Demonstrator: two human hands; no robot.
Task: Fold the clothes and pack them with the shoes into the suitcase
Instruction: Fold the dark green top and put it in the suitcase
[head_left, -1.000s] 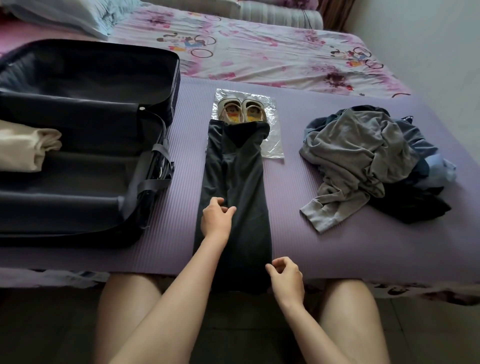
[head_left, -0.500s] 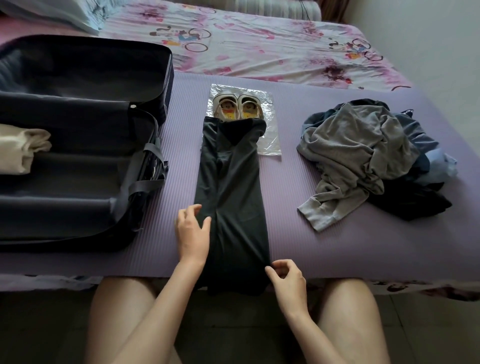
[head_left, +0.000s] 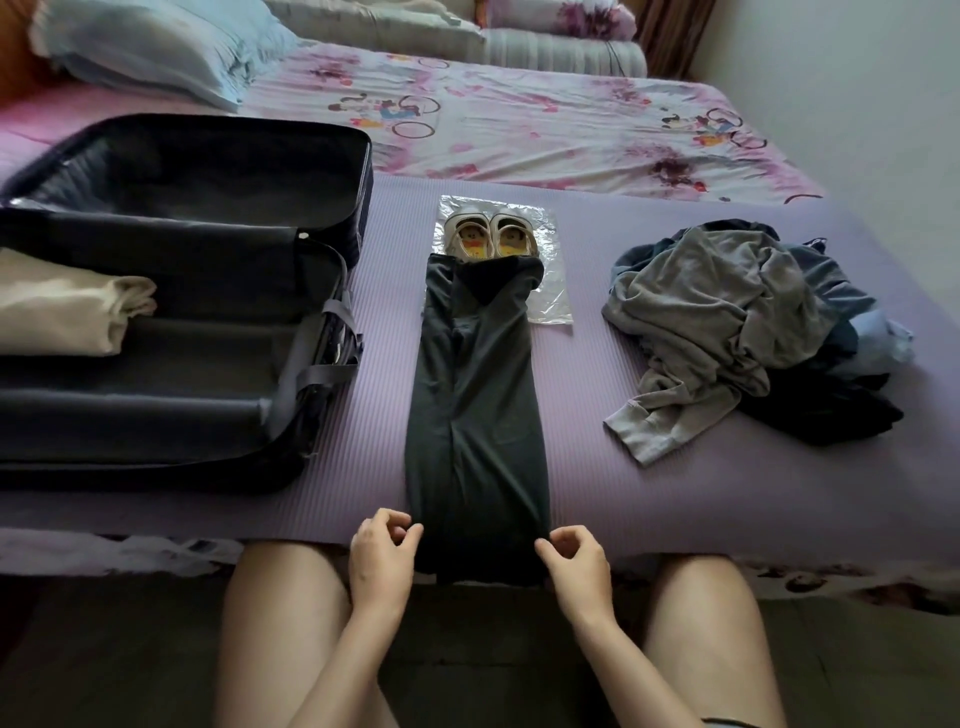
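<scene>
At the near edge of the bed, the left hand (head_left: 382, 558) and right hand (head_left: 574, 564) sit with fingers curled on either side of the dark trousers (head_left: 475, 415). Each touches a side edge of the cloth, though I cannot tell whether either actually pinches it. The trousers lie in a long narrow strip on the purple mat (head_left: 675, 493), their near end hanging over the edge. By the left edge the open suitcase (head_left: 156, 457) holds a folded cream garment (head_left: 62, 312). Toward the right edge lies a rumpled pile of clothes (head_left: 727, 312). Beyond the trousers, the shoes (head_left: 491, 239) rest on a plastic sheet (head_left: 550, 306), which the trousers' far end overlaps.
</scene>
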